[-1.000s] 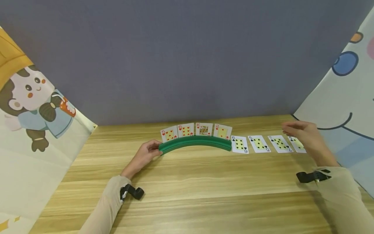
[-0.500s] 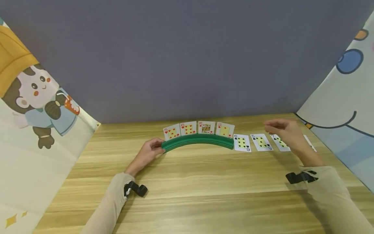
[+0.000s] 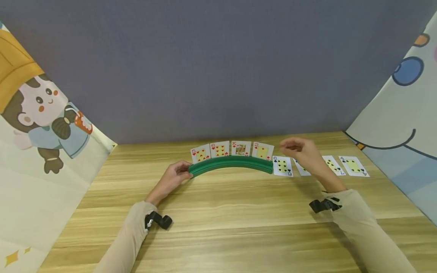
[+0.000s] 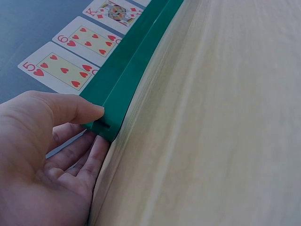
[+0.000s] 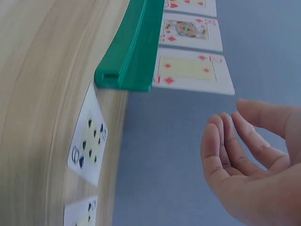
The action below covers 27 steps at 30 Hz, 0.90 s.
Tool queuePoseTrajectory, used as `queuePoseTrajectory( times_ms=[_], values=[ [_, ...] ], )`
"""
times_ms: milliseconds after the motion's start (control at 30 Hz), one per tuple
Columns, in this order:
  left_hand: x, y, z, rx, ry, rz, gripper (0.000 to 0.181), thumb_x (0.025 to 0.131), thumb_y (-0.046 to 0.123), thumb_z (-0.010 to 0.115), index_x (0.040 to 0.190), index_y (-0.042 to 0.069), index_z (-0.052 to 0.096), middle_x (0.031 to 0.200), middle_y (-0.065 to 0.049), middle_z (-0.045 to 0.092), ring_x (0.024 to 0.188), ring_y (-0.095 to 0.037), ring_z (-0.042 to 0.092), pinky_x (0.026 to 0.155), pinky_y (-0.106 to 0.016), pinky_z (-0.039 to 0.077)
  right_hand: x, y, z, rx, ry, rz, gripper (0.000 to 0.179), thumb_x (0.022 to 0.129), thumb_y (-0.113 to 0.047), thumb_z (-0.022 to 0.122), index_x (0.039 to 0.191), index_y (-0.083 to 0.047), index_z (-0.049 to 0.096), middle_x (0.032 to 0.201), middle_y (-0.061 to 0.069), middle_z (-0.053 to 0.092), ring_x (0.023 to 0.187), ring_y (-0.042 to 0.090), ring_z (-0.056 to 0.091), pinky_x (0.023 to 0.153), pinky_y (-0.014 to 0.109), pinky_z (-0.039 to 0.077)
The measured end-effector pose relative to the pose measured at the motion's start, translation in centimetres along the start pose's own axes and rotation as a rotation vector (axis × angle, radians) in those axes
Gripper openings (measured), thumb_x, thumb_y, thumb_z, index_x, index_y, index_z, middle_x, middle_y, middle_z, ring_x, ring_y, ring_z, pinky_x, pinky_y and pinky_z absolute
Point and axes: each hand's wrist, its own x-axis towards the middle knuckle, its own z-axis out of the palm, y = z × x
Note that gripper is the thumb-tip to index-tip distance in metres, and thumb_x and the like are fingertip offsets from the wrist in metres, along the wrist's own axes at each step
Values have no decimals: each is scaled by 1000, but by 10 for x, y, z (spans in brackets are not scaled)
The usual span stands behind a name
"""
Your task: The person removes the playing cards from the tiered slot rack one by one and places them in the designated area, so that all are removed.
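Observation:
A curved green card holder (image 3: pixel 232 162) stands on the table, its left end pinched by my left hand (image 3: pixel 170 181), thumb on top. Standing in its slot are the five of hearts (image 3: pixel 200 154), six of hearts (image 3: pixel 220 150), king of diamonds (image 3: pixel 241 148) and two of diamonds (image 3: pixel 262 151). My right hand (image 3: pixel 305 154) hovers loosely curled and holds nothing, just right of the two of diamonds. Under it the five of spades (image 3: pixel 302 170) is partly hidden. The six of spades (image 3: pixel 283 167) lies by the holder's right end; the seven (image 3: pixel 336 167) and four of spades (image 3: pixel 355 167) lie farther right.
A grey partition (image 3: pixel 218 76) rises behind the wooden table (image 3: pixel 232 223). Printed cartoon panels stand on the left (image 3: pixel 51 125) and the right (image 3: pixel 385 117). Black wrist cameras sit on both sleeves.
My right hand has moved left over the row of spades, from above the four to near the holder's right end, uncovering the four. The left hand stays on the holder.

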Motion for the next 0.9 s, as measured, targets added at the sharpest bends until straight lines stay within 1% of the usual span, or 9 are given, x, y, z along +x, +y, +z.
queuePoseTrajectory(
  times_ms=[100, 200, 267, 367, 433, 567, 700, 900],
  values=[
    [0, 0, 0, 3, 0, 9, 35, 88, -4, 68, 121, -9, 60, 121, -26, 62, 110, -37, 61, 88, -20, 53, 3, 1, 9, 15, -12, -22, 28, 96, -15, 67, 118, 1, 64, 109, 19, 67, 92, 14, 63, 76, 20, 54],
    [0, 0, 0, 9, 0, 7, 35, 88, -4, 68, 121, -8, 60, 121, -27, 62, 110, -37, 61, 89, -21, 53, 5, 5, 20, 0, -17, -38, 25, 95, -11, 68, 115, 3, 64, 107, 21, 68, 92, 17, 63, 76, 18, 54],
    [0, 0, 0, 10, 0, 1, 35, 88, -4, 68, 122, -8, 60, 121, -26, 62, 110, -38, 61, 89, -21, 53, 6, 8, 27, -31, -10, -36, 24, 95, -12, 68, 114, 3, 64, 106, 20, 68, 92, 21, 64, 74, 17, 53],
    [0, 0, 0, 10, -4, -1, 36, 88, -4, 69, 122, -8, 60, 122, -26, 62, 111, -38, 61, 89, -21, 53, 6, 12, 35, -74, 15, -30, 23, 95, -13, 68, 112, 3, 66, 104, 19, 69, 93, 26, 65, 71, 19, 54],
    [0, -1, 0, 15, -4, -3, 36, 88, -3, 69, 122, -7, 60, 122, -26, 62, 111, -37, 61, 90, -22, 53, 6, 15, 39, -83, 30, -20, 20, 96, -13, 67, 108, 2, 67, 101, 18, 70, 91, 28, 65, 68, 22, 54],
    [0, -2, 0, 28, 2, -14, 36, 88, -3, 69, 122, -7, 60, 122, -25, 62, 111, -36, 61, 93, -26, 54, 6, 17, 42, -84, 50, -12, 16, 96, -14, 67, 101, 1, 69, 96, 16, 72, 87, 26, 66, 65, 25, 54],
    [0, -1, 0, 34, 4, -20, 37, 88, -2, 69, 123, -6, 60, 123, -25, 62, 111, -36, 61, 95, -30, 54, 7, 17, 43, -89, 56, -13, 14, 96, -14, 67, 100, 0, 69, 95, 15, 72, 86, 24, 65, 66, 22, 53],
    [0, 0, 1, 31, 6, -28, 36, 88, -3, 69, 122, -6, 60, 122, -24, 62, 111, -35, 62, 94, -28, 54, 6, 17, 42, -98, 63, -14, 13, 96, -13, 67, 97, -1, 69, 93, 14, 72, 84, 24, 66, 65, 23, 52]
  ],
)
